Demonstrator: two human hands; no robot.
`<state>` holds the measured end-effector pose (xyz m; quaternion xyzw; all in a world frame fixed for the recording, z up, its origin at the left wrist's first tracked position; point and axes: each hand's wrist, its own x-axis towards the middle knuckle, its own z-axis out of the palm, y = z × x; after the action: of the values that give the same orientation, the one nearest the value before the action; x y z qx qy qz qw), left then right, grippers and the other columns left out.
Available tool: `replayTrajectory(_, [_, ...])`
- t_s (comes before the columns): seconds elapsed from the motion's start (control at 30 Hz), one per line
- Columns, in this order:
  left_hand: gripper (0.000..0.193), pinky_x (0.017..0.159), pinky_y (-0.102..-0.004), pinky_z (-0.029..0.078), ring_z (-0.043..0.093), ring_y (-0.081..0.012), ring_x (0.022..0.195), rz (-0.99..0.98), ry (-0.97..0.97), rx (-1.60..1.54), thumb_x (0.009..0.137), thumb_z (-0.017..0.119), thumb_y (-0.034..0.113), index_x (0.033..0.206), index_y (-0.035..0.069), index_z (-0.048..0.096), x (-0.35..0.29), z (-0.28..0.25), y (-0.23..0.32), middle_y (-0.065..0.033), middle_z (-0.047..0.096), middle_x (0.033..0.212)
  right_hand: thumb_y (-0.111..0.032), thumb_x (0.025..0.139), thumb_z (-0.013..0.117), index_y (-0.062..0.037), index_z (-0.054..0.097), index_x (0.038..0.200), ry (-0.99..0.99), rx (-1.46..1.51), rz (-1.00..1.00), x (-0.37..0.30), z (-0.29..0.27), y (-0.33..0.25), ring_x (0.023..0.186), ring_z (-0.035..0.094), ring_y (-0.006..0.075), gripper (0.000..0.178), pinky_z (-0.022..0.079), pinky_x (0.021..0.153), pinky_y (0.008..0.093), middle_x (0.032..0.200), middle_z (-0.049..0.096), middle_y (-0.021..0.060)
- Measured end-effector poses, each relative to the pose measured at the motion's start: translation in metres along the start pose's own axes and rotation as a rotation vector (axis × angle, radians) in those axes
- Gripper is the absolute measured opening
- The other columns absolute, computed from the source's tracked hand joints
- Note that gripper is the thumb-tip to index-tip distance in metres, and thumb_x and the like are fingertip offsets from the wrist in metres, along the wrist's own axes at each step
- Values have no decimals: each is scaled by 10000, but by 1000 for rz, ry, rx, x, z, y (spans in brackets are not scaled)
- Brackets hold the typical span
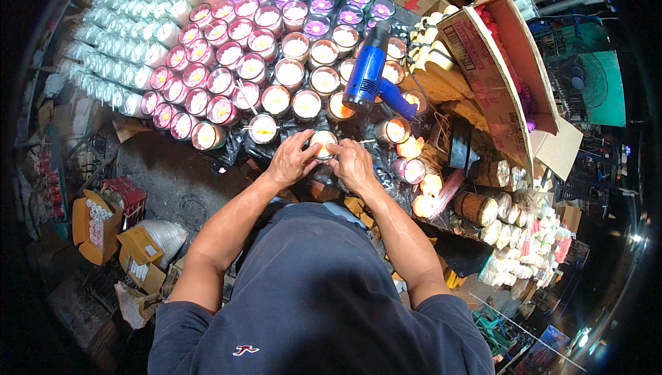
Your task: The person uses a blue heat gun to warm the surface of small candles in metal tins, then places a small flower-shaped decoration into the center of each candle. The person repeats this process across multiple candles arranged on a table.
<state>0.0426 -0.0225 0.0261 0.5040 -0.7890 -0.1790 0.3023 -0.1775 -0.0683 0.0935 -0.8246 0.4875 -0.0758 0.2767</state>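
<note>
Close in front of my body, both hands meet at a small glass candle with a pale rim and a yellow-orange middle. My left hand has its fingers curled against the glass's left side. From the right, my right hand grips the same glass, its thumb and fingertips at the rim. Just beyond stands a similar glass candle with a thin stick laid across its top. A blue heat gun rests among the glasses ahead and to the right, its handle pointing right.
Rows of pink flower candles and purple flower candles cover the table, with white-filled glasses at far left. An open cardboard box holding red and purple flowers stands at right. Loose orange flowers lie near the right edge.
</note>
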Motion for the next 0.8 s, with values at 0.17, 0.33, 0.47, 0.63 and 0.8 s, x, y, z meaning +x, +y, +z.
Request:
replayTrajectory(0.17, [639,1040,-532,560,655,-457,1260,6,8,-3,773,915,139,1365,114,676,1,1,-2,-258,605,1454,-120,830,840,-64,815,1204,15,10,-15,1,2,3,978,685,373,379,558,865,498,983,696,143])
replayTrajectory(0.33, [652,1043,-534,559,652,-456,1264,8,12,-10,783,913,146,1384,122,661,5,1,-6,-258,601,1456,-121,833,838,-60,813,1206,34,16,-26,6,3,6,976,684,372,379,558,865,497,976,693,145])
replayTrajectory(0.47, [671,1034,-534,561,654,-454,1253,20,17,-1,786,912,146,1400,126,644,5,1,-6,-259,599,1453,-119,826,846,-58,813,1204,28,16,-26,6,2,5,970,686,370,384,559,859,499,976,695,148])
replayTrajectory(0.63, [677,1009,-534,567,661,-454,1225,31,13,-7,780,912,142,1399,124,638,6,1,-8,-260,600,1441,-116,813,851,-62,815,1189,61,14,-56,6,5,9,951,688,371,382,561,837,505,956,689,148])
replayTrajectory(0.8, [670,993,-529,572,667,-454,1206,47,36,-5,778,913,138,1390,123,639,6,2,-9,-259,601,1429,-115,805,850,-79,820,1168,62,29,-38,7,5,6,965,690,370,366,566,831,513,948,685,148])
